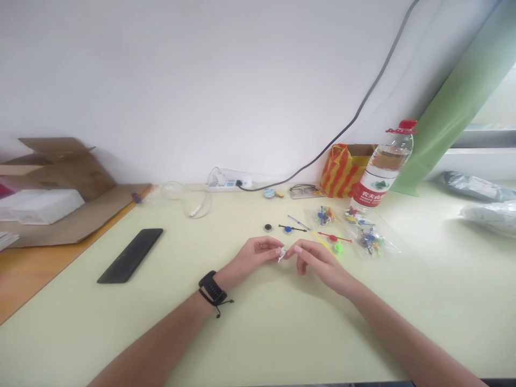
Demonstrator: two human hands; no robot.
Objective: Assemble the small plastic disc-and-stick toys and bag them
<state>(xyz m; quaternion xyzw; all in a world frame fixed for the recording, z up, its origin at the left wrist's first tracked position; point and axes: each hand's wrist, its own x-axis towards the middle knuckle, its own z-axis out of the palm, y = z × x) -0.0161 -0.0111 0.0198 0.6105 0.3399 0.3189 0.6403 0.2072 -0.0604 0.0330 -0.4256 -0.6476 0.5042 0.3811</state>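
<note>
My left hand (258,255), with a black watch on its wrist, pinches a small white plastic piece (281,255) above the table. From the other side, the fingertips of my right hand (313,257) come close to the piece; its fingers are bent, and I cannot tell whether they touch it. Just beyond the hands lie a blue spinner with a black arrow (287,229), a round black piece (268,228) and a thin rod (299,222). A red arrow spinner (334,238) and a bright green piece (338,248) are beside my right hand.
Clear bags of small coloured parts (371,242) lie at the right, near a water bottle (381,172) and a striped bag (341,171). Glasses (303,190) and a power strip (228,181) sit by the wall. A black flat case (131,256) and a cardboard box (97,207) are at left.
</note>
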